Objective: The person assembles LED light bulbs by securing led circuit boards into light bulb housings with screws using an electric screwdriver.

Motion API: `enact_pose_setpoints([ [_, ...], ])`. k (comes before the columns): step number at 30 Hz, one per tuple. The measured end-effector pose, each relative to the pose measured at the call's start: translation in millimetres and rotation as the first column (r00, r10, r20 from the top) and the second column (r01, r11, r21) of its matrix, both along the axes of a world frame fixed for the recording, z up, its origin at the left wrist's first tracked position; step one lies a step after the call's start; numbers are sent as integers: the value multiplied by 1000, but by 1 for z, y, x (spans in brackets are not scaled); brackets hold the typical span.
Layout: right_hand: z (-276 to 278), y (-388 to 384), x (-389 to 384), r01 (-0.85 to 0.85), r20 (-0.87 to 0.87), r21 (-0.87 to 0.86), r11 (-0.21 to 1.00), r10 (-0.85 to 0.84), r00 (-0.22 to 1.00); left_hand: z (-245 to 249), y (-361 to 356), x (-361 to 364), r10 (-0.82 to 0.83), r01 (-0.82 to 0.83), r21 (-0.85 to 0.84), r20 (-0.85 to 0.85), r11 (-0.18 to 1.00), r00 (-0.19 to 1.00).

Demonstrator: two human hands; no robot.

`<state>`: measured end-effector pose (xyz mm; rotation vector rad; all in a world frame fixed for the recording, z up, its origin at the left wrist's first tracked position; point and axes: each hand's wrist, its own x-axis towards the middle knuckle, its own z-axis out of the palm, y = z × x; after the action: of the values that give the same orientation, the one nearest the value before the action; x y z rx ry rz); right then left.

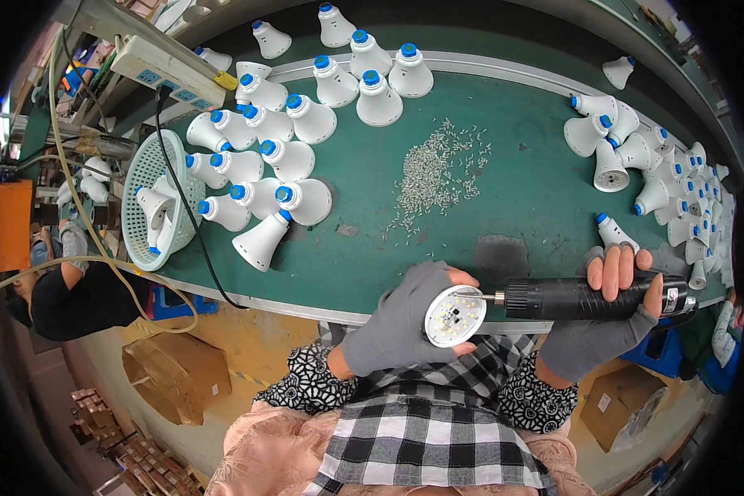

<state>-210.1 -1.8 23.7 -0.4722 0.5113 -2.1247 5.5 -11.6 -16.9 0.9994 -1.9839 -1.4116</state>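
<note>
Checked apron (422, 438) below, left fingers (463, 277) grip lamp (455, 321), right fingers (610, 274) grip screwdriver (554, 299), label (672, 295) unreadable

We list: on our left hand (405, 321) and right hand (608, 332), grey gloves (587, 347) with open fingertips; black cuffs (307, 382), white ring-and-petal print; pale pink garment (260, 442), textured; black-and-white checked cloth (430, 438) across our front.

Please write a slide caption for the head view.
Left hand holds an LED bulb; right hand points an electric screwdriver at it.
</note>
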Motion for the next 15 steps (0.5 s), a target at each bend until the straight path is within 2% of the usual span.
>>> enact_pose_setpoints([
  [1,0,0,0,1,3,4,1000,-1,1000,-1,0,1,-17,17,-18,27,1000,999],
  [4,2,0,3,28,-5,28,999,-28,1000,-3,1,-3,10,-12,-30,-58,999,998],
  [7,4,1,3,49,-26,40,998,-48,999,-4,0,-3,8,-11,-40,-72,999,997],
  [10,5,3,3,20,-17,11,1000,-20,1000,-1,2,-4,25,-26,-5,-66,1000,998],
  [13,12,6,10,72,-42,37,997,-70,997,1,1,-4,29,-28,32,-63,999,998],
  [15,12,11,10,83,-65,12,996,-82,995,2,1,-2,7,-7,23,-1,1000,1000],
])
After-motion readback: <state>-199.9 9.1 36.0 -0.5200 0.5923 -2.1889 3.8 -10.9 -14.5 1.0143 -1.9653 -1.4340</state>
